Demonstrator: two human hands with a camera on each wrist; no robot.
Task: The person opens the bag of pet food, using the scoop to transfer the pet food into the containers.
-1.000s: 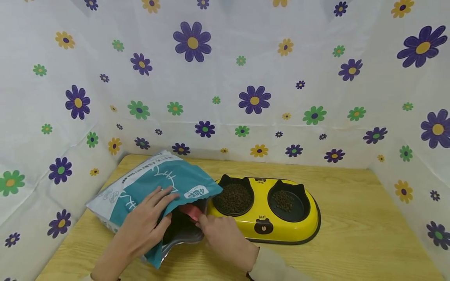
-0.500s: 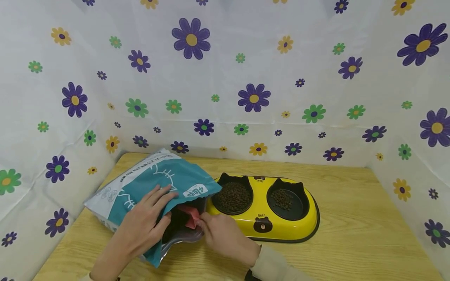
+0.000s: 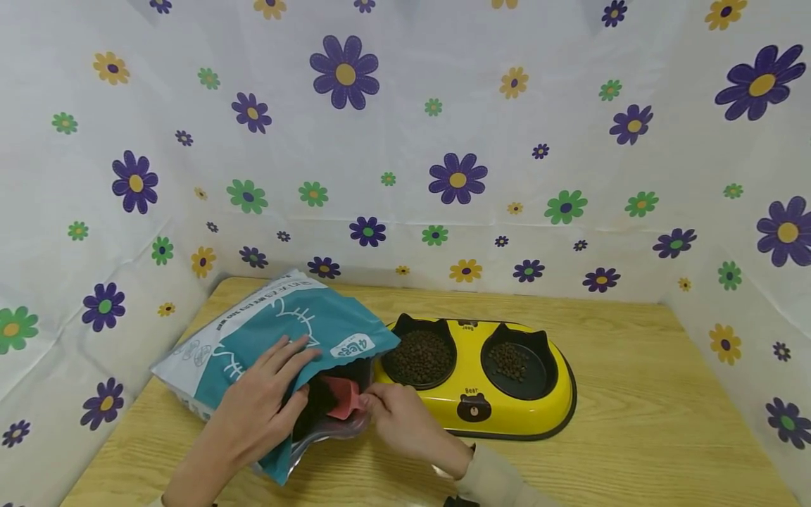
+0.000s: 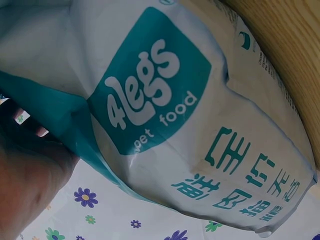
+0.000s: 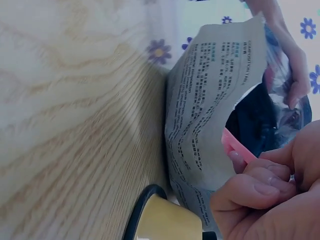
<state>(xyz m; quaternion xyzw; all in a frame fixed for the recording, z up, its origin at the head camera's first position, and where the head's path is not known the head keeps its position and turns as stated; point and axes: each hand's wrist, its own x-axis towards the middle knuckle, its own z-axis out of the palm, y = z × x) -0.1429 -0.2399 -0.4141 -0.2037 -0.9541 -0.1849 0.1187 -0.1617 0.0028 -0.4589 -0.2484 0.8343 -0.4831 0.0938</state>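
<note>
A teal and white pet food bag (image 3: 253, 331) lies tilted on the table, its mouth facing the right hand. The left hand (image 3: 269, 394) grips the bag's upper edge, with its fingers spread over the teal front and its thumb at the opening. The left wrist view shows the bag's "4Legs" side panel and part of that left hand (image 4: 35, 170). In the bag's mouth is a pink scoop (image 3: 343, 398); the right hand (image 3: 405, 422) pinches its handle. From the right wrist, the right hand (image 5: 265, 190) covers much of the scoop. The bag's dark inside hides any food there.
Right of the bag stands a yellow double pet bowl (image 3: 469, 366) with two black cat-eared dishes. The left dish holds much brown kibble (image 3: 421, 355), the right dish a small pile (image 3: 508, 360). A flower-print sheet (image 3: 405, 141) surrounds the wooden table (image 3: 633, 394).
The scoop has turned and come towards the bag's mouth, so more of its pink body shows. The right hand has shifted slightly with it. The left hand keeps its place on the bag.
</note>
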